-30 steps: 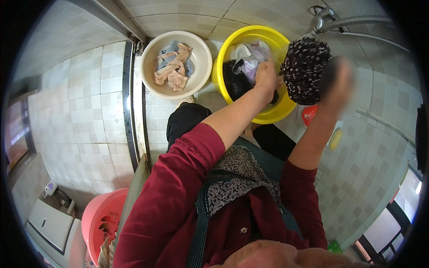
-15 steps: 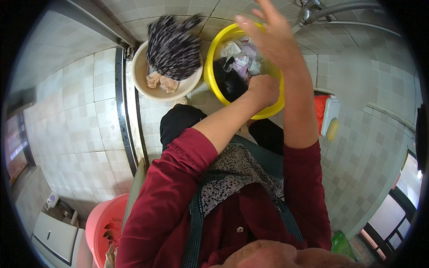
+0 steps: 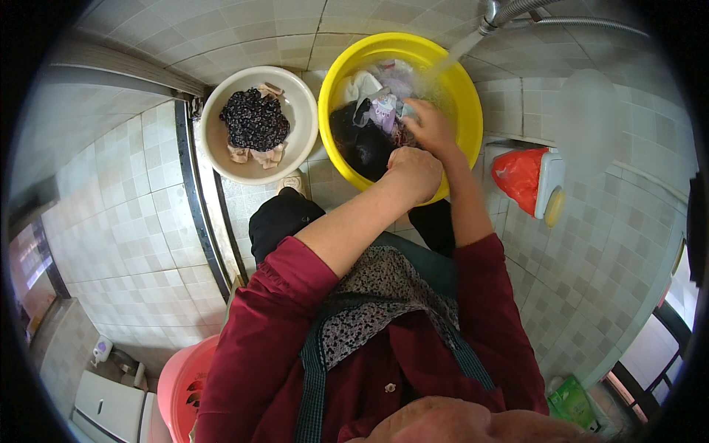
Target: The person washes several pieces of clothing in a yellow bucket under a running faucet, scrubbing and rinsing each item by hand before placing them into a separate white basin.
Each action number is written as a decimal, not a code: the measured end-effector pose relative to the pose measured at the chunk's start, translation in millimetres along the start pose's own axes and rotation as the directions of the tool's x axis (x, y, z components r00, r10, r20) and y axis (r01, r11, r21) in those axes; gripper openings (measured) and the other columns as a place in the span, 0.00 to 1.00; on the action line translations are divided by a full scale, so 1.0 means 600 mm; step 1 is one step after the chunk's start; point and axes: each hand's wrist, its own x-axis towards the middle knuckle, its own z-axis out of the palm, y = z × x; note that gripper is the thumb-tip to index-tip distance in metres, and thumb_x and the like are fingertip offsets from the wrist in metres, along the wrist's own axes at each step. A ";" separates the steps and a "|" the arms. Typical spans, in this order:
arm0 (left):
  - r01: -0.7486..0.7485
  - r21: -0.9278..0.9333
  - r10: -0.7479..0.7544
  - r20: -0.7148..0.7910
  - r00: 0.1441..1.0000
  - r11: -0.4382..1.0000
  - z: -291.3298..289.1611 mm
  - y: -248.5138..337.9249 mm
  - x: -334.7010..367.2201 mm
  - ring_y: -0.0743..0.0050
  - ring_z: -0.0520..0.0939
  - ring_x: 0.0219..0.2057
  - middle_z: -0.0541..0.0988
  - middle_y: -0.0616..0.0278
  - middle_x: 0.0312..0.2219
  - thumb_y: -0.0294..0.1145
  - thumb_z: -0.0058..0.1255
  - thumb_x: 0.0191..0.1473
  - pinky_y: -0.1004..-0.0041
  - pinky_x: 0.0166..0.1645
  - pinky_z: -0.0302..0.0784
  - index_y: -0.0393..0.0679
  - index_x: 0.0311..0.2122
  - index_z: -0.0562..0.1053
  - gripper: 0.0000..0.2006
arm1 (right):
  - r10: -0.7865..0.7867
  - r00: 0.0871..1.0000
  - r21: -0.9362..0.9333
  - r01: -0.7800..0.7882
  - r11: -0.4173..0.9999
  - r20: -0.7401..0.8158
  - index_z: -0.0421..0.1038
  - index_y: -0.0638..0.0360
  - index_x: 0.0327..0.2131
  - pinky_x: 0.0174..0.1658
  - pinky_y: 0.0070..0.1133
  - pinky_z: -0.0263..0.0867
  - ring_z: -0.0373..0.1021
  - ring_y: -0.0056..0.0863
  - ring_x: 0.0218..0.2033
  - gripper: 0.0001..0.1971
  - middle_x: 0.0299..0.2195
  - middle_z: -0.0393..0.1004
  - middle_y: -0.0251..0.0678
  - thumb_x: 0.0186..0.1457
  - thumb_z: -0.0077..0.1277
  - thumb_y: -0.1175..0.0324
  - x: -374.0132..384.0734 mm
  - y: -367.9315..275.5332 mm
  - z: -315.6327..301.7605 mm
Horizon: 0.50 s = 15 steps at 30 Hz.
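Note:
A yellow basin [image 3: 473, 111] holds water with soaking clothes. In it are a dark garment [image 3: 367, 151], a white cloth [image 3: 362, 86] and a lilac printed cloth [image 3: 383, 112]. My left hand [image 3: 415, 174] is closed over the basin's near side; whatever its fingers hold is hidden beneath it. Just beyond it, my right hand [image 3: 432, 127] reaches over the clothes, fingers stretched and apart. To the left stands a cream basin [image 3: 302, 118]. A bunched black garment with pale specks [image 3: 255, 122] lies there on beige cloth [image 3: 267, 156].
Water streams into the yellow basin from a tap [image 3: 489, 23] with a metal hose [image 3: 532, 9] at the back. A red plastic bag [image 3: 517, 177] is by the right wall. Behind me at left are a pink tub [image 3: 181, 384] and a door track [image 3: 203, 199].
The speckled black garment, blurred above the cream basin before, now lies in it. My right hand has come down from above the yellow basin to its clothes. My left hand stays at the near side.

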 end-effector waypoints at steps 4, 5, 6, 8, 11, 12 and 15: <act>0.051 0.046 -0.051 0.007 0.999 0.998 0.002 -0.004 0.020 0.59 0.83 0.39 0.82 0.54 0.34 0.29 0.47 0.50 0.64 0.40 0.77 0.44 0.35 0.80 0.11 | -0.122 0.992 -0.045 0.123 0.991 0.027 0.68 0.59 0.50 0.53 0.30 0.60 0.62 0.42 0.53 0.23 0.49 0.68 0.51 0.47 0.52 0.69 0.008 0.018 0.101; 0.067 0.061 -0.069 0.023 0.997 0.996 0.001 -0.005 0.023 0.60 0.83 0.39 0.82 0.54 0.34 0.29 0.46 0.50 0.65 0.40 0.77 0.44 0.36 0.80 0.11 | -0.085 0.995 -0.066 0.089 0.994 0.060 0.67 0.60 0.50 0.54 0.30 0.59 0.61 0.41 0.55 0.23 0.50 0.67 0.51 0.47 0.51 0.69 0.010 0.031 0.113; 0.055 0.077 -0.056 0.007 0.998 0.995 0.004 -0.007 0.028 0.60 0.83 0.39 0.82 0.54 0.34 0.30 0.47 0.50 0.65 0.40 0.77 0.44 0.36 0.80 0.11 | 0.031 0.993 -0.020 -0.029 0.999 0.112 0.69 0.61 0.47 0.52 0.30 0.61 0.63 0.41 0.52 0.20 0.47 0.69 0.51 0.48 0.51 0.68 0.018 0.037 0.113; 0.032 0.104 -0.029 -0.030 0.999 0.994 0.009 -0.011 0.034 0.60 0.83 0.39 0.82 0.55 0.34 0.31 0.48 0.50 0.65 0.40 0.78 0.44 0.36 0.79 0.11 | 0.245 0.941 0.046 -0.262 0.964 0.232 0.71 0.63 0.42 0.47 0.30 0.63 0.67 0.40 0.45 0.16 0.40 0.72 0.50 0.49 0.51 0.68 0.038 0.047 0.088; 0.081 -0.006 -0.081 -0.026 0.996 0.997 -0.003 -0.009 0.024 0.60 0.83 0.38 0.81 0.53 0.34 0.33 0.48 0.51 0.66 0.39 0.78 0.43 0.37 0.79 0.11 | 0.516 0.738 0.070 -0.598 0.798 0.435 0.74 0.66 0.34 0.40 0.31 0.67 0.74 0.39 0.35 0.11 0.31 0.76 0.49 0.51 0.50 0.67 0.036 0.072 0.037; 0.098 -0.044 -0.100 -0.048 0.994 0.994 -0.002 -0.008 0.025 0.59 0.83 0.38 0.81 0.53 0.34 0.33 0.47 0.51 0.66 0.40 0.78 0.43 0.36 0.79 0.11 | 0.437 0.806 0.117 -0.518 0.847 0.399 0.74 0.66 0.32 0.38 0.30 0.67 0.73 0.39 0.31 0.12 0.28 0.76 0.47 0.51 0.48 0.65 0.021 0.089 0.021; 0.130 -0.147 -0.147 -0.114 0.983 0.981 -0.013 -0.014 0.033 0.56 0.82 0.38 0.81 0.51 0.34 0.34 0.47 0.51 0.65 0.40 0.78 0.42 0.35 0.79 0.11 | 0.278 0.949 0.171 -0.302 0.938 0.147 0.74 0.67 0.30 0.32 0.29 0.66 0.71 0.36 0.24 0.15 0.23 0.75 0.44 0.52 0.46 0.63 -0.054 0.132 -0.037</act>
